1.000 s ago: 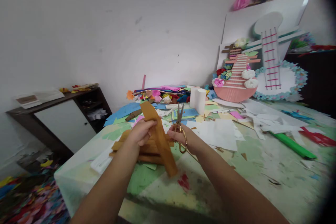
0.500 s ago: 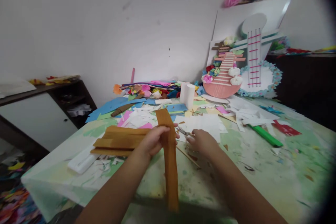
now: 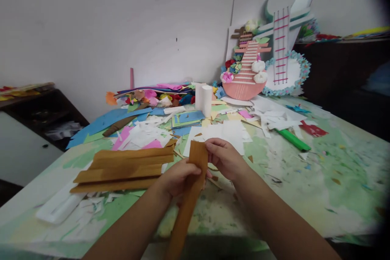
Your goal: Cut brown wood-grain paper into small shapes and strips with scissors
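Note:
A long strip of brown crepe paper (image 3: 198,153) hangs between my hands, its lower end running down past the table's front edge. My left hand (image 3: 178,176) grips it below the top, thumb across the front and fingers behind. The fingertips of my right hand (image 3: 227,159) pinch the upper right edge of the strip. The scissors cannot be made out. To the left of my left hand lies a folded stack of the same brown crepe paper (image 3: 128,162), partly over a white box-like object (image 3: 61,207).
White paper sheets (image 3: 225,130), scraps and a white roll (image 3: 206,101) lie beyond my hands. A green rolled piece (image 3: 292,139) is to the right. Guitar-shaped paper crafts (image 3: 245,87) stand at the back. A dark cabinet (image 3: 39,120) stands left.
The scissors that were in my right hand are out of sight. That hand has moved left onto the strip's top edge. The strip's lower end has swung left, and the view has shifted.

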